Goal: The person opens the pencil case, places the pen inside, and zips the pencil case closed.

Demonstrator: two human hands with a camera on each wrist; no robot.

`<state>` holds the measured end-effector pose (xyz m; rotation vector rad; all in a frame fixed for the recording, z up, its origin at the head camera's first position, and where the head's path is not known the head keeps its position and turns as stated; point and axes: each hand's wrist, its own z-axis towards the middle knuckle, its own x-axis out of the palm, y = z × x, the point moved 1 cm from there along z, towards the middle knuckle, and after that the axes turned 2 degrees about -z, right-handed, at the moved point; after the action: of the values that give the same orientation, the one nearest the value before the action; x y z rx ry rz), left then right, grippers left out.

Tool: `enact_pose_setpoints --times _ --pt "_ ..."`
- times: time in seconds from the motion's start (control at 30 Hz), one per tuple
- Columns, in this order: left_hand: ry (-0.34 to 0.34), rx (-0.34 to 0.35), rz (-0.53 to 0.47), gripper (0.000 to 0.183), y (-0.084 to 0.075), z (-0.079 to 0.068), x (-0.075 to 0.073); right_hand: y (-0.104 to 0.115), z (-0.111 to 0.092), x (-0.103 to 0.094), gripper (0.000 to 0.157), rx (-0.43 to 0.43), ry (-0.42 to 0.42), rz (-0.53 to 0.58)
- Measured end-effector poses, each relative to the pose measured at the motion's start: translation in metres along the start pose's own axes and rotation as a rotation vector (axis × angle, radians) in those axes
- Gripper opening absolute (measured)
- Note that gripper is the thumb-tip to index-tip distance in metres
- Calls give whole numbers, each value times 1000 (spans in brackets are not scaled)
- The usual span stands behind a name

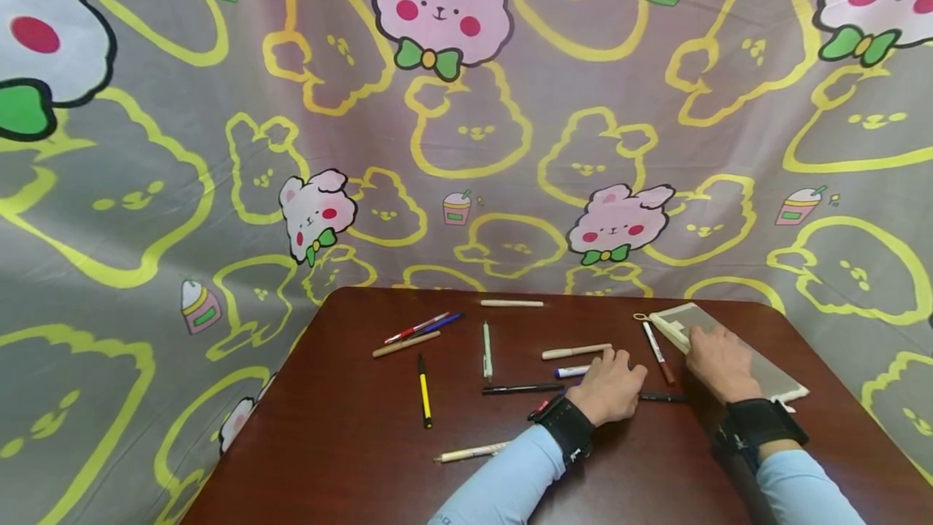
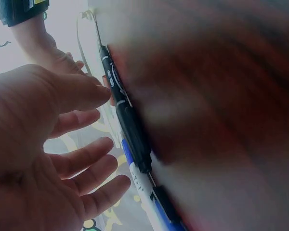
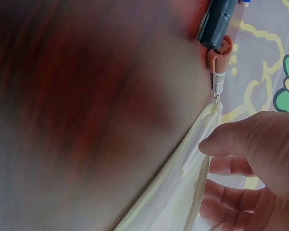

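Observation:
My left hand (image 1: 608,387) hovers low over the table among scattered pens, its fingers loosely bent and apart. In the left wrist view, the thumb comes close to a black pen (image 2: 111,77); contact is unclear. A blue-and-white marker (image 2: 142,185) lies beyond the fingertips. My right hand (image 1: 722,363) rests on a pale, translucent zippered pencil case (image 1: 783,375) at the table's right. In the right wrist view, the thumb overlaps the case's edge (image 3: 156,185) and the other fingers lie beside it. A brown-capped white marker (image 1: 658,353) lies left of the case.
On the dark wooden table (image 1: 328,444) lie a yellow pen (image 1: 425,391), a pale green pen (image 1: 487,351), a black pen (image 1: 521,388), a beige pen (image 1: 576,352) and a cream pen (image 1: 470,453). A red pen (image 1: 415,328) lies further back. A patterned curtain (image 1: 474,144) hangs behind.

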<state>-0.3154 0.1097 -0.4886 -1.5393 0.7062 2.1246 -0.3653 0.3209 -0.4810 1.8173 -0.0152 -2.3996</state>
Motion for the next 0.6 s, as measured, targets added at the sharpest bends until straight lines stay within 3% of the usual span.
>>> enact_pose_setpoints --times 0.13,0.4,0.6 --pt "48 -12 -12 17 -6 -2 2 -1 -3 0 7 -5 12 -21" --pt "108 -50 -23 21 -9 -9 3 -2 -5 -4 19 9 64 29" --pt "128 -38 -19 19 -12 -7 1 -10 -7 -14 27 88 205 157"
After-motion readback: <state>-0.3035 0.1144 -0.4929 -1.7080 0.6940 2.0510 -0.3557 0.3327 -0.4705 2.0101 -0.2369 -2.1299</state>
